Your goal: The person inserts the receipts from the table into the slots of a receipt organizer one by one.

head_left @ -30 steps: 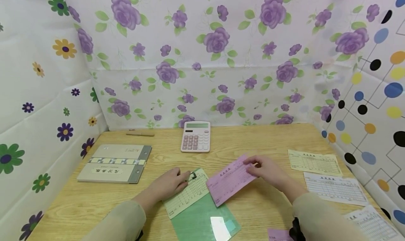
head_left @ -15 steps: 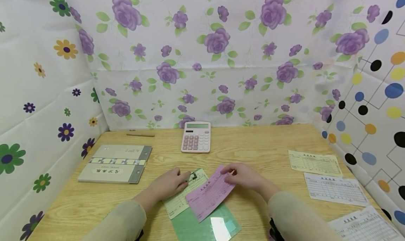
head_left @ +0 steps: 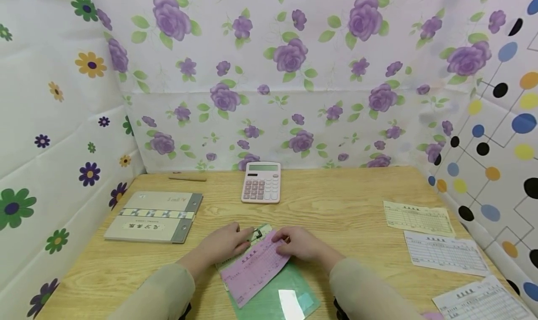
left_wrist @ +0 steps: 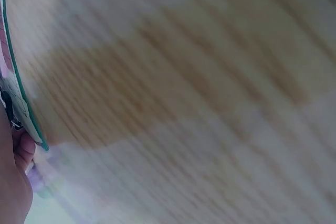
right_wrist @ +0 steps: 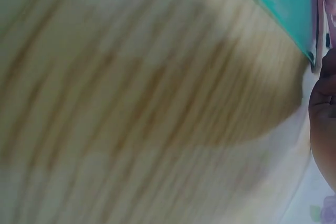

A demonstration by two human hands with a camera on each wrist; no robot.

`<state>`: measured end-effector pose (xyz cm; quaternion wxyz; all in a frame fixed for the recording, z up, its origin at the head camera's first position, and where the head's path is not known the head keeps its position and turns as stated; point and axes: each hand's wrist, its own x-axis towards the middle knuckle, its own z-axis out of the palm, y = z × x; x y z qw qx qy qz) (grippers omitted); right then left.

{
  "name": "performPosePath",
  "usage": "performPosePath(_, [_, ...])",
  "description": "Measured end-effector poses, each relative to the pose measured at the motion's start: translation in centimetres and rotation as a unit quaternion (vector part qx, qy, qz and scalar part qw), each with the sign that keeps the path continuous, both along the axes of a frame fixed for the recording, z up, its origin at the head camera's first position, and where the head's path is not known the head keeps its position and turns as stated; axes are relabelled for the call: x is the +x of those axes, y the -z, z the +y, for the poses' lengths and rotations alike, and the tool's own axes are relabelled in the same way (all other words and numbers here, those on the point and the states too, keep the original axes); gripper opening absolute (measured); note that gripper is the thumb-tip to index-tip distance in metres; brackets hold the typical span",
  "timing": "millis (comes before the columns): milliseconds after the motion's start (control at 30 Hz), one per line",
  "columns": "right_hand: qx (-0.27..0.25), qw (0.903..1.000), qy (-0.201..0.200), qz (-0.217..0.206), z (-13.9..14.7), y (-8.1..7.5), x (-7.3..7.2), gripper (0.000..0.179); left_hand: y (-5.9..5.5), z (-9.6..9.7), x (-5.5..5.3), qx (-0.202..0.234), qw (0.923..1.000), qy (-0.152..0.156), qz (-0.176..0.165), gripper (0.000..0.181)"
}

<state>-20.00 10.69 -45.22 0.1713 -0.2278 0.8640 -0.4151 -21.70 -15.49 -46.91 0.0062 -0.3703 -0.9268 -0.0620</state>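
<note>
Slip (head_left: pixel 254 271): pink rectangular printed paper, over translucent green plastic clipboard (head_left: pixel 262 306).
Right hand (head_left: pixel 301 243): pinching its corner near the black clip (head_left: pixel 258 235).
Left hand (head_left: pixel 223 243): gripping clipboard's clip end.
Alignment: best squared, uncreased.

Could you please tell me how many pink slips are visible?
2: one slip pinched by the right hand over the green clipboard, another slip partly behind the right sleeve, lower right. More may be hidden.

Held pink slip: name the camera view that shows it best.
Head: the pink slip shows nearly whole, pinched by the right hand. Each wrist view catches only a pink sliver at the picture's edge.
</note>
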Motion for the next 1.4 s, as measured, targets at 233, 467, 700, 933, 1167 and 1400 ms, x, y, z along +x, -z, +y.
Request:
performPosePath(233, [0.022, 0.9996, 0.005, 0.017, -0.9, 0.6, -0.1, 0.024, 0.0, 0.1, 0.0, 0.001, 0.9994, -0.022, -0.026, 0.049])
performPosePath(467, [0.063, 0.9960, -0.004, 0.063, -1.3, 1.0, 0.1, 0.033, -0.4, 0.3, 0.0, -0.008, 0.9991, -0.022, -0.035, 0.049])
performPosePath(700, [0.089, 0.9919, 0.004, 0.090, -1.6, 1.0, 0.6, 0.041, -1.3, 0.9, -0.1, -0.050, 0.9961, -0.029, -0.067, 0.048])
performPosePath(933, [0.104, 0.9901, 0.020, 0.092, -2.0, 0.9, 0.9, 0.043, -1.5, 0.9, 0.0, -0.056, 0.9929, -0.047, -0.094, 0.047])
performPosePath(1167, [0.118, 0.9863, 0.034, 0.110, -2.6, 1.2, 0.7, 0.045, -1.6, 0.9, 0.0, -0.053, 0.9961, -0.021, -0.068, 0.043])
performPosePath(1400, [0.128, 0.9818, 0.051, 0.131, -3.0, 1.5, 0.6, 0.046, -1.3, 0.8, -0.1, -0.045, 0.9983, 0.001, -0.037, 0.043])
